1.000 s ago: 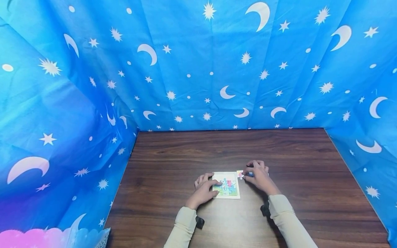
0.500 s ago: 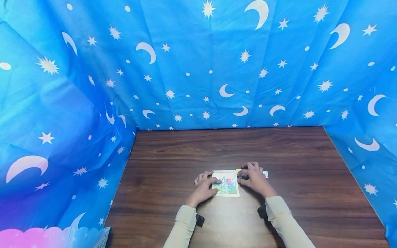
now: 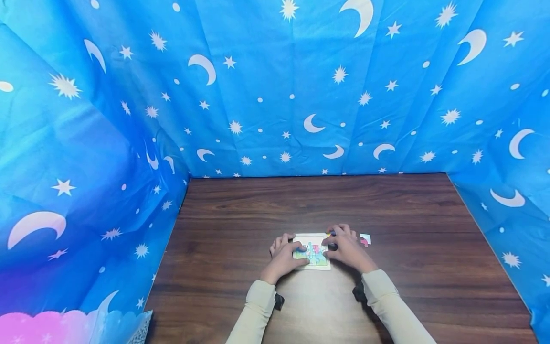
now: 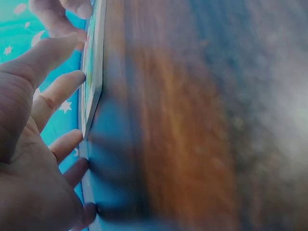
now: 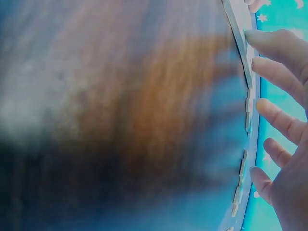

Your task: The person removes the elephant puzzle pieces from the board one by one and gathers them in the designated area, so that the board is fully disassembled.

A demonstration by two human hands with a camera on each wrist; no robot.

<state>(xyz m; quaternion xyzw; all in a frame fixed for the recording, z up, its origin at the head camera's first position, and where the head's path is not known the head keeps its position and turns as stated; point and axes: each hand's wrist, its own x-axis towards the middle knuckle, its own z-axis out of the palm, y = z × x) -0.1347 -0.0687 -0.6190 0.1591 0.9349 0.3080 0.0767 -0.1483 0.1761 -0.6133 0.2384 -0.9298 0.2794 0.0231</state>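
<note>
While the L hand and R hand are spread wide, the puzzle tray lies flat betw. them.
Detail: L grip wide, thumb + index on tray's L part, other fingers reaching past its L edge. R grip also wide, fingers extended, thumb + index tips at tray's R edge; can't tell if a piece sits under those tips. Fitted pieces, green/blue/pink, show in tray betw. both thumbs. Yellow-edged piece mostly hidden by R fingers. Loose piece, pink + pale, flat on table, just outside R hand, apart from it. Black wrist units sit below each palm, nr the cuffs. Blue cloth w/ moons + stars hangs well beyond both hands.
</note>
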